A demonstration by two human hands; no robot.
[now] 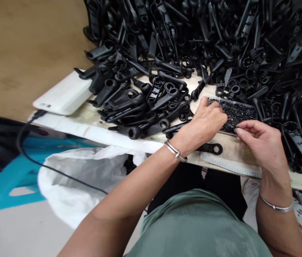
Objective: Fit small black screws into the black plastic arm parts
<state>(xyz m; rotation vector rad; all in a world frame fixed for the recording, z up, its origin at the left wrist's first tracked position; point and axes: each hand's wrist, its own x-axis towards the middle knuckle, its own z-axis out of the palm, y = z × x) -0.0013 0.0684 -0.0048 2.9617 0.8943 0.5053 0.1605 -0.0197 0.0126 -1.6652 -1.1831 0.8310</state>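
Observation:
A shallow clear tray (248, 104) full of tiny black pieces (232, 112) lies on the table between my hands. My left hand (208, 121) is over the tray's left end with its fingers bent down; its fingertips are hidden. At the tray's front edge my right hand (264, 142) is closed, thumb and forefinger pinched together over the small pieces. What the pinch holds is too small to make out. Under my left wrist lies a flat black plastic part with a ring end (215, 148), partly covered by the wrist.
Black plastic handle-like parts (167, 92) are heaped across the table, piled high at the back and right. A white box (66, 93) with a black cable (60, 175) stands at the left. Below the table edge hangs a white bag (86, 167), beside something blue (25, 178).

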